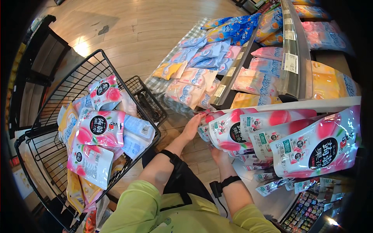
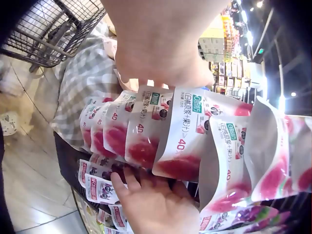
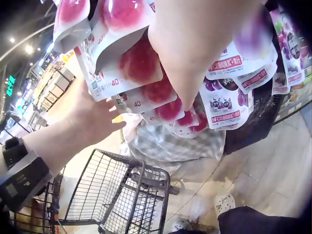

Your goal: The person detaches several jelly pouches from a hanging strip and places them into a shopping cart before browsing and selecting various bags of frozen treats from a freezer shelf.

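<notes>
A row of white and pink peach jelly pouches (image 1: 229,130) hangs at the end of a shelf. At the near end of this row, my left hand (image 1: 191,127) lies along the pouches' upper edge, its fingers (image 3: 117,125) stretched out in the right wrist view. From below, my right hand (image 1: 220,156) reaches to the bottoms of the same pouches. The left wrist view shows its palm turned up and its fingers (image 2: 134,180) extended at the lower edges. Purple grape jelly pouches (image 2: 100,189) hang beneath the peach ones.
To the left stands a black wire shopping cart (image 1: 103,58) holding peach jelly pouches (image 1: 100,128) and other bags. A checkered cloth (image 1: 159,79) bears blue, pink and yellow packs (image 1: 208,54). Shelves with price tags (image 1: 290,63) rise at the right.
</notes>
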The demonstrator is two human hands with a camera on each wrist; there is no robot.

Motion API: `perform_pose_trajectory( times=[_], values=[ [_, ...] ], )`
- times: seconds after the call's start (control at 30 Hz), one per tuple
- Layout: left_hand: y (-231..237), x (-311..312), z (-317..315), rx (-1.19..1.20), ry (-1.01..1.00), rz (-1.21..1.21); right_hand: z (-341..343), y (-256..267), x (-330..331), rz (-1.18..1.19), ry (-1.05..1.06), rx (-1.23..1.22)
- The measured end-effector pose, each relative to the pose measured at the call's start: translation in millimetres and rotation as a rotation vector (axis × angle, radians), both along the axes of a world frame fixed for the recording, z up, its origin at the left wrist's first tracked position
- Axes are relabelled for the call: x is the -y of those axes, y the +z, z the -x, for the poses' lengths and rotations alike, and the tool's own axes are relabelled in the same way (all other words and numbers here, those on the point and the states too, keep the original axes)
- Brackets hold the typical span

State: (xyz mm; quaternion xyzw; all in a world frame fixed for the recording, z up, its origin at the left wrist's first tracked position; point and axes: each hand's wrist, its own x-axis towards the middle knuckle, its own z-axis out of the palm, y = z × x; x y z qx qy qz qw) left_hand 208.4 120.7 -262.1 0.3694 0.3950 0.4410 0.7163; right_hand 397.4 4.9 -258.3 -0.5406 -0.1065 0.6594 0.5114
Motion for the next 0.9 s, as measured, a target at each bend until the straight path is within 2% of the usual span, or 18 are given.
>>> perform_pose_trajectory(
  times=[0.03,0.07,0.13,0.23,0.37,0.43,0.47,0.53,0.6,0.67,0.7,0.77,0.8,0.87,0.9],
  values=[
    [-5.9,0.9,-0.7,0.002,-0.023,-0.033,9.2,14.3,-4.3,0.093,-0.023,0.025],
    [-7.8,2.2,-0.6,0.003,-0.027,-0.036,13.0,18.5,-4.4,0.09,-0.028,0.026],
    [-3.7,3.2,2.0,-0.177,0.034,-0.077,14.0,19.6,-2.1,0.16,-0.057,-0.088],
    [14.9,7.8,7.9,-0.165,0.035,-0.032,6.4,5.4,9.2,0.282,-0.047,-0.13],
    [31.1,15.6,15.5,-0.236,0.049,-0.163,21.8,43.3,22.2,0.265,-0.032,-0.027],
    [51.3,19.5,17.6,-0.258,0.123,-0.23,23.5,53.3,29.4,0.364,0.043,0.193],
    [63.2,22.1,18.2,-0.259,0.12,-0.248,20.9,62.3,35.6,0.347,0.037,0.19],
    [105.1,27.1,22.5,-0.307,0.137,-0.363,12.0,86.2,53.8,0.21,0.432,0.535],
    [168.7,29.2,27.8,-0.288,0.107,-0.44,12.1,115.5,66.5,0.056,0.575,0.858],
    [213.0,28.5,29.2,-0.216,0.04,-0.53,49.2,234.5,59.4,-0.134,0.559,1.002],
    [236.6,26.5,28.4,-0.218,0.034,-0.558,54.2,272.5,58.4,-0.155,0.537,1.006],
    [291.3,22.0,24.6,-0.168,-0.005,-0.78,61.2,325.5,62.7,-0.81,0.264,1.401],
    [302.9,17.5,22.6,-0.141,-0.053,-0.828,62.8,335.2,59.0,-0.818,0.226,1.408],
    [319.7,14.8,15.1,-0.155,-0.068,-0.873,65.2,354.1,48.7,-1.011,-0.221,1.41],
    [326.1,12.4,11.1,-0.172,-0.057,-0.89,63.8,363.7,42.9,-0.962,-0.286,1.335]
  ],
)
